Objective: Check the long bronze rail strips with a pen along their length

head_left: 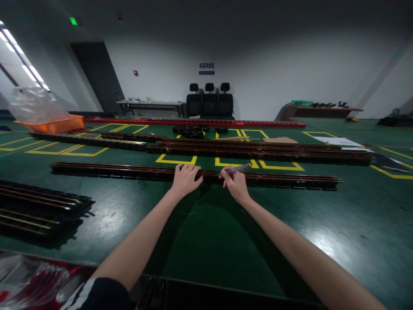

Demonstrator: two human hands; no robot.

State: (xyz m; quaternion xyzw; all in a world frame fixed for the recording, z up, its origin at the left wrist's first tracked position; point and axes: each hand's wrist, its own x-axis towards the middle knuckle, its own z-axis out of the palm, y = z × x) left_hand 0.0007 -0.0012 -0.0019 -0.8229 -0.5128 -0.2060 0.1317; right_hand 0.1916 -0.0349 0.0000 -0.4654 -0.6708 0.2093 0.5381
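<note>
- Head view showed me a long dark strip [112, 169] lying crosswise on the green worktop [200, 245].
- I saw the left hand [186, 178] over it, fingers loosely spread, gripping nothing I could make out.
- I had the right hand [235, 183] closed around a pen-like tool [240, 168], just above the strip.
- Beyond lay more strips [274, 151], bundled together.

The bare left arm [142, 241] is stretched from the near left toward the middle. The bare left hand [186, 178] is held palm down, its fingers bent a little and its thumb pointed right. The bare right arm [290, 239] is stretched from the near right. The bare right hand [237, 184] is turned left, with thumb and fingers pinched.
</note>
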